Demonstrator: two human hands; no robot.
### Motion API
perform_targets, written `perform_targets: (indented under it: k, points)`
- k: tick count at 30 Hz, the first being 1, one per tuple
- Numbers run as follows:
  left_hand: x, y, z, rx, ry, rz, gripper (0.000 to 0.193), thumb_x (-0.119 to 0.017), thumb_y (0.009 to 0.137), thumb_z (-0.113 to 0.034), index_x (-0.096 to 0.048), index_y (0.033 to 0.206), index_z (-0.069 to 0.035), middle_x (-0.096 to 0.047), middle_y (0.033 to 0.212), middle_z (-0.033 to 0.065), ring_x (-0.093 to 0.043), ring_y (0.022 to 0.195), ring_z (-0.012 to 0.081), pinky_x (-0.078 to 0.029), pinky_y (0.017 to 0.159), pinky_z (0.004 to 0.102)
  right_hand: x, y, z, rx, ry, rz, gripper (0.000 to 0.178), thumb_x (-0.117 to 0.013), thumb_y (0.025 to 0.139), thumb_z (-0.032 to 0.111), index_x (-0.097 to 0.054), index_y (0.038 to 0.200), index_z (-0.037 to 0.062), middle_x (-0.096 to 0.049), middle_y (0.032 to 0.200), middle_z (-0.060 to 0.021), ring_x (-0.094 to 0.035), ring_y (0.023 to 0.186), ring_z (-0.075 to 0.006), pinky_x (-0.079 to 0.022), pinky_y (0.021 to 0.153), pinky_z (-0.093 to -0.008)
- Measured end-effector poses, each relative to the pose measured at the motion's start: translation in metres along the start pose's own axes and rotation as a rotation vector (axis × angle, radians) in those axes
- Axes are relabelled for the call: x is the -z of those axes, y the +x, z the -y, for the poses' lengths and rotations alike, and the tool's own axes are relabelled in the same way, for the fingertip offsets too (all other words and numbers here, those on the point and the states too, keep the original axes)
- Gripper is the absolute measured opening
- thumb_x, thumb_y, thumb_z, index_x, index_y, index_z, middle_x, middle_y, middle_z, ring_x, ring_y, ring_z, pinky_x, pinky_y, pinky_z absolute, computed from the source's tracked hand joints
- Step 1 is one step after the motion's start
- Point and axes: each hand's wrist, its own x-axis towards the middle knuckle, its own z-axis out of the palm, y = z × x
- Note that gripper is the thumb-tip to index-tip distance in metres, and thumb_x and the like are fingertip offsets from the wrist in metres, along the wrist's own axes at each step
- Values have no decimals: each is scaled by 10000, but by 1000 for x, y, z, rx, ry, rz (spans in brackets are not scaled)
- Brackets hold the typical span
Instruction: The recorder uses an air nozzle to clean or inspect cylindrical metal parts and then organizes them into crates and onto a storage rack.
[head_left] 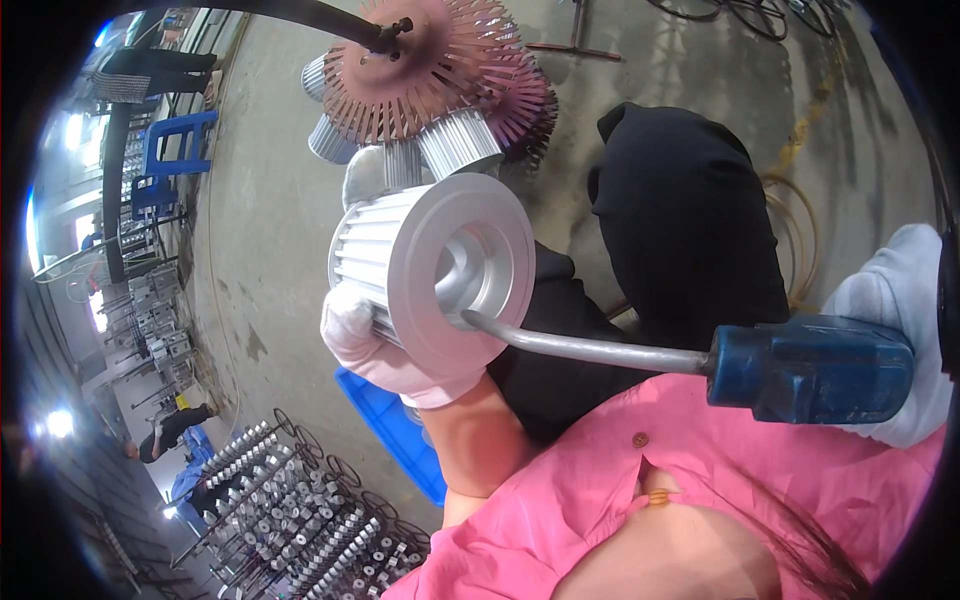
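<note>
My left hand (362, 345), in a white glove, is closed around a silver finned metal cylinder, likely a heat sink (405, 260). Its round hollow end is turned toward me. My right hand (895, 300), also gloved in white, grips a tool with a blue body and a long bent metal tube (810, 375). The tube's tip reaches the opening of the cylinder, at the lower rim of the hollow. Most of my right fingers are hidden behind the blue body.
Just beyond the cylinder stand reddish slotted discs (400, 70) with smaller finned silver parts (460, 142) below them. A blue crate (395, 430) sits by my left forearm. Racks full of metal parts (300, 520) and blue stools (180, 145) are at left; a hose (805, 240) lies at right.
</note>
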Motion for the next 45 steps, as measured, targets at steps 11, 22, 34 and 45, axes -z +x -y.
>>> perform_targets:
  k: [11, 22, 34, 45]
  points:
    - [15, 8, 0, -21, -469, -12, 236, -568, 710, 7, -421, 894, -7, -444, 838, -6, -451, 786, 69, -397, 771, 238, -5, 3, -1, -21, 21, 0, 224, -700, 641, 138, -586, 789, 14, -580, 669, -44, -533, 606, -82, -425, 574, -226]
    - [11, 10, -2, -13, -435, 6, 297, -554, 736, -75, -396, 972, 13, -459, 896, 36, -468, 824, 114, -403, 791, 279, -6, -2, 1, -3, 9, -15, 221, -695, 633, 122, -577, 786, 15, -576, 676, -43, -530, 609, -85, -422, 576, -228]
    - [-2, 15, 2, 42, -367, 26, 392, -537, 765, -165, -368, 1057, 35, -476, 958, 81, -487, 866, 164, -409, 812, 323, -6, 4, -1, 9, 25, 20, 219, -690, 624, 104, -568, 784, 17, -571, 684, -43, -526, 612, -88, -419, 579, -229]
    - [-3, 11, 9, 88, -325, 16, 492, -523, 791, -247, -343, 1135, 55, -491, 1015, 123, -504, 904, 209, -415, 832, 364, -7, 12, -2, 15, 27, 59, 219, -685, 616, 88, -559, 781, 19, -566, 691, -42, -523, 615, -91, -415, 581, -231]
